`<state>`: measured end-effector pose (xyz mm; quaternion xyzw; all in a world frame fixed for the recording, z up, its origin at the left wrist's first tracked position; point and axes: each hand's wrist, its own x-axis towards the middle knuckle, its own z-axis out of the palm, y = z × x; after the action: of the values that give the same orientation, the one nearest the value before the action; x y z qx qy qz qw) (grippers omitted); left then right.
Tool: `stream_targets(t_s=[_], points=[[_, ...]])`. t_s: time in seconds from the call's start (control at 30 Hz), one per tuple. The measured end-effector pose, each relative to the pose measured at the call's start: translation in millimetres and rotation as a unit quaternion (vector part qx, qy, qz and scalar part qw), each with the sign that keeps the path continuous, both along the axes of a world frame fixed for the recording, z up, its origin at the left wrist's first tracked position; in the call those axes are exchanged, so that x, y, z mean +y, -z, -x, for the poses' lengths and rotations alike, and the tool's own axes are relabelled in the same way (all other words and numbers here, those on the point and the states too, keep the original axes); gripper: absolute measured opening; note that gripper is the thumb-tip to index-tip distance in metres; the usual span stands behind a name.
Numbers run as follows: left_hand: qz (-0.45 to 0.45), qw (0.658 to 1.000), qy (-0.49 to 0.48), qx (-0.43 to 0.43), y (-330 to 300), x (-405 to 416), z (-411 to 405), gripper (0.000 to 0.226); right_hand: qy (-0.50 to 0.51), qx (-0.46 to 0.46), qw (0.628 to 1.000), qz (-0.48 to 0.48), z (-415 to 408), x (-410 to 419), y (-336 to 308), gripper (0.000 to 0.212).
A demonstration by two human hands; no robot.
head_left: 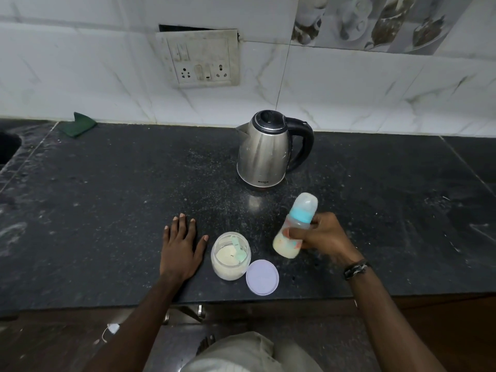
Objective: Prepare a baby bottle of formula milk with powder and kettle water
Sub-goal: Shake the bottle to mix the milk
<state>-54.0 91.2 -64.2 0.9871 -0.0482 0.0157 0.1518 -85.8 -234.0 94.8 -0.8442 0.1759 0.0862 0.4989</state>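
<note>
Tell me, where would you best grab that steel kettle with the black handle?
Grip the steel kettle by its black loop handle, coming from the right: the handle juts out on that side, its spout points left, and the metal body may be hot.

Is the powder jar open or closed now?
Open. The jar has no lid on; the scoop and powder show inside, and the lid lies beside it on the counter.

A green cloth (77, 124) lies by the wall under a switchboard (200, 59).
</note>
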Motion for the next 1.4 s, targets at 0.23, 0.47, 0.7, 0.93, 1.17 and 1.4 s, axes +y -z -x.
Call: stream_targets(t_s=[0.23,0.47,0.7,0.93,1.17,1.4], points=[[0.0,1.0,-0.001,0.003,0.1,0.2,-0.4,0.081,0.031,0.014,0.998,-0.056,-1.7,0.9,5.9,0.043],[0.002,1.0,-0.002,0.005,-0.8,0.3,-0.4,0.082,0.064,0.01,0.994,-0.089,-4.3,0.6,1.2,0.031],[0.005,1.0,-0.002,0.0,-1.4,0.2,0.1,0.08,0.074,0.009,0.992,-0.099,-4.3,-1.0,3.5,0.032],[0.001,1.0,-0.001,0.0,-2.8,-0.4,0.5,0.08,0.072,0.011,0.994,-0.086,-2.7,-3.7,3.3,0.036],[0.0,1.0,0.001,0.0,-2.3,0.0,0.2,0.08,0.056,0.012,0.997,-0.057,-4.2,-6.0,0.6,0.039],[0.0,1.0,0.0,0.002,-2.2,-0.3,-0.2,0.082,0.044,0.009,0.999,-0.028,-4.1,-9.7,1.0,0.041]])
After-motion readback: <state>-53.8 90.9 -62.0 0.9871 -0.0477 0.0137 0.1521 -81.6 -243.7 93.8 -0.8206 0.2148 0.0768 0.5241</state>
